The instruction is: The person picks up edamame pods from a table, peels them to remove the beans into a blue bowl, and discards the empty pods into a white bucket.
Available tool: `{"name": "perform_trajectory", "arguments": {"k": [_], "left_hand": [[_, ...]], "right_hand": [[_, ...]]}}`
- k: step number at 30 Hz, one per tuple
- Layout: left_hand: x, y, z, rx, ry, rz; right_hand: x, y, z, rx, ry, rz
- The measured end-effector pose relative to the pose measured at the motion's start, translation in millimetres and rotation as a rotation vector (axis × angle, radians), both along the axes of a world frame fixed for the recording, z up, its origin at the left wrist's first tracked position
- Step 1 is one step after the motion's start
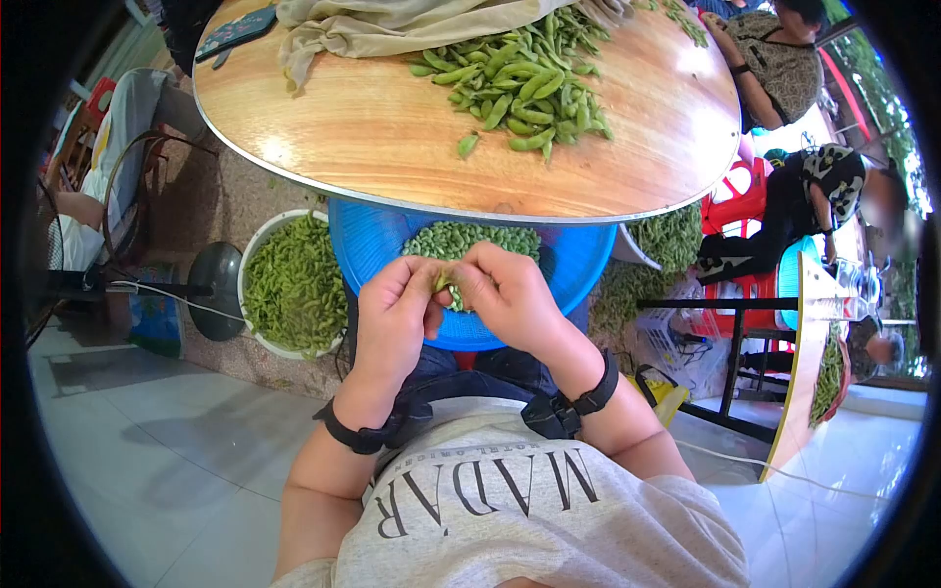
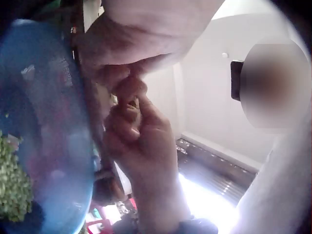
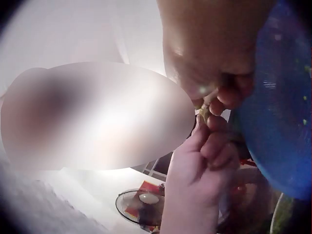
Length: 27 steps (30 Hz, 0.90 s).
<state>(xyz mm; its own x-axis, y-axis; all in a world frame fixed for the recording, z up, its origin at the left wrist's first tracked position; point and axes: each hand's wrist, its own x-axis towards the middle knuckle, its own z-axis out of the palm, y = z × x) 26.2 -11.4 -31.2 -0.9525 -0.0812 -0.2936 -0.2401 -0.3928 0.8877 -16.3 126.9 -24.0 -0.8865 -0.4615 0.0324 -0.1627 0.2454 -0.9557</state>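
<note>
Over a blue plastic basin (image 1: pixel 578 269), my left hand (image 1: pixel 395 306) and right hand (image 1: pixel 515 297) meet fingertip to fingertip. Both pinch a small green bean pod (image 1: pixel 440 278) between thumbs and curled fingers. The right wrist view shows the pod (image 3: pixel 204 113) as a yellowish-green bit between the two sets of fingertips; most of it is covered by fingers. Under the hands, shelled green beans (image 1: pixel 470 238) lie heaped in the basin. Beans (image 2: pixel 13 180) also show at the lower left of the left wrist view.
A round wooden table (image 1: pixel 333 147) stands just ahead, its edge overhanging the basin. On it lie a heap of pods (image 1: pixel 534 88), a beige cloth (image 1: pixel 363 29) and a phone (image 1: pixel 235 32). Left of the basin is a white tub of pods (image 1: pixel 294 284). Other people sit at the right.
</note>
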Motion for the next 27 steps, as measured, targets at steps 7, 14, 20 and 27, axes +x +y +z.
{"name": "perform_trajectory", "arguments": {"k": [7, 14, 20, 27], "left_hand": [[7.0, -3.3, -3.3, -0.504, 0.21, 0.008], [8.6, -0.6, -2.1, -0.446, 0.175, -0.001], [8.6, -2.1, 5.5, -0.26, 0.064, 0.03], [7.9, 2.4, -3.2, -0.589, 0.228, 0.074]], "right_hand": [[-6.0, 5.0, 3.5, -0.197, -0.486, 0.042], [-6.5, 7.4, 5.7, -0.253, -0.558, 0.125], [-11.5, 11.1, 12.3, -0.057, -0.348, 0.022], [-7.3, -1.7, 9.2, -0.098, -0.377, -0.078]]}}
